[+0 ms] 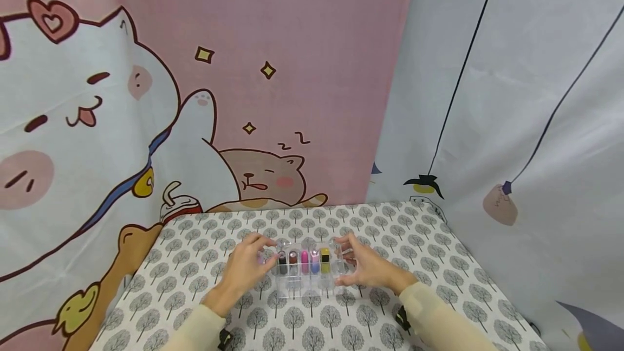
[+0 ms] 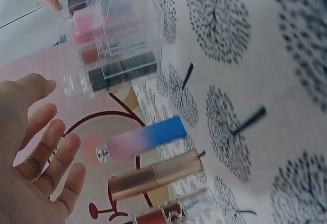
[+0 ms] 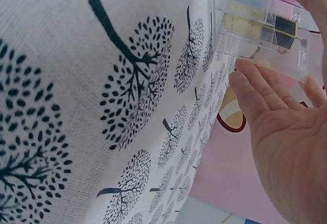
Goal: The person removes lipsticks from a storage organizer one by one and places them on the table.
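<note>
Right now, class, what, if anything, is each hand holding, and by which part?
The left hand is open and holds nothing. The right hand is at the clear case's right end; whether it grips or only touches cannot be told.

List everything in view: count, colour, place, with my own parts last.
Tree-print fabric tablecloth: one, white and grey, foreground.
Clear plastic organizer: one, transparent, on tablecloth.
Slim cosmetic tubes: five, dark, brown, magenta, pink-blue, yellow-black, inside organizer.
Loose slim tubes: three visible, pink-blue, gold, red-and-clear, left of organizer.
Cartoon fabric backdrop: count unclear, mainly pink and white, behind tablecloth.
Unclear object: one, black, tablecloth's right edge.
Fabric sleeves: two, cream, foreground.
Wrist devices: two, mostly black, beside sleeves.
Left hand: one, bare, organizer's left.
Right hand: one, bare, organizer's right.
</note>
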Tool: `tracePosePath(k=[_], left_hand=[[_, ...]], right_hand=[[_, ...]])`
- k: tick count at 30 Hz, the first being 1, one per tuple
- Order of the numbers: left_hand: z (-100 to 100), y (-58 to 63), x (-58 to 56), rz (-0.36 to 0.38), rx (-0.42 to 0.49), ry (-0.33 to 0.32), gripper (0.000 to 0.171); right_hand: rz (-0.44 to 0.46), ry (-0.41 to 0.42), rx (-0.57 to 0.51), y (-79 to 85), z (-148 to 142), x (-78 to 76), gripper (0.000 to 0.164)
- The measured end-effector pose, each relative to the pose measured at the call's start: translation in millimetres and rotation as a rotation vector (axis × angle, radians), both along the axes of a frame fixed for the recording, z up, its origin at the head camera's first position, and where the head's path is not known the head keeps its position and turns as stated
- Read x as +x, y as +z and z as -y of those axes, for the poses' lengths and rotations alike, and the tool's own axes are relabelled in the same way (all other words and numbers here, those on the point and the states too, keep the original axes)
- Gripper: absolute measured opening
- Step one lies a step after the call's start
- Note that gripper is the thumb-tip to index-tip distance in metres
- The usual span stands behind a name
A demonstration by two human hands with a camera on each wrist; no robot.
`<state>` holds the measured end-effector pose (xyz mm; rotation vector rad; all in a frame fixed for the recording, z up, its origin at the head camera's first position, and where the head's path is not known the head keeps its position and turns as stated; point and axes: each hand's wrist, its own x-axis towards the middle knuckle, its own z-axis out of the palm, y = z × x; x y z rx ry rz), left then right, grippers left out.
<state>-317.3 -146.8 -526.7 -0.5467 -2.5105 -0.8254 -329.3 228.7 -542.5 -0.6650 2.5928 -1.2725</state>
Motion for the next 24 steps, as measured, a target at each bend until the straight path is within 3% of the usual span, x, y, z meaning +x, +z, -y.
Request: tracePosePath(k=[8, 11, 15, 24], left_hand=[[-17, -5.8, -7.8, -0.174, -0.152, 0.049, 0.024], [-21, -6.8, -8.6, -0.201, -0.217, 0.080, 0.021], [-26, -2.5, -6.6, -0.145, -0.263, 0.101, 0.019], [-26, 4.5, -7.2, 0.018, -0.241, 0.073, 0.025]], right_hand=[[-0.014, 0.002, 0.002, -1.6, 0, -2.0, 0.109], [-0.010, -0.001, 0.001, -2.2, 0, -1.8, 0.109], [-0.017, -0.005, 0.001, -2.1, -1, -1.9, 0.107], [-0.002, -0.008, -0.007, -2.4, -1, -0.9, 0.110]])
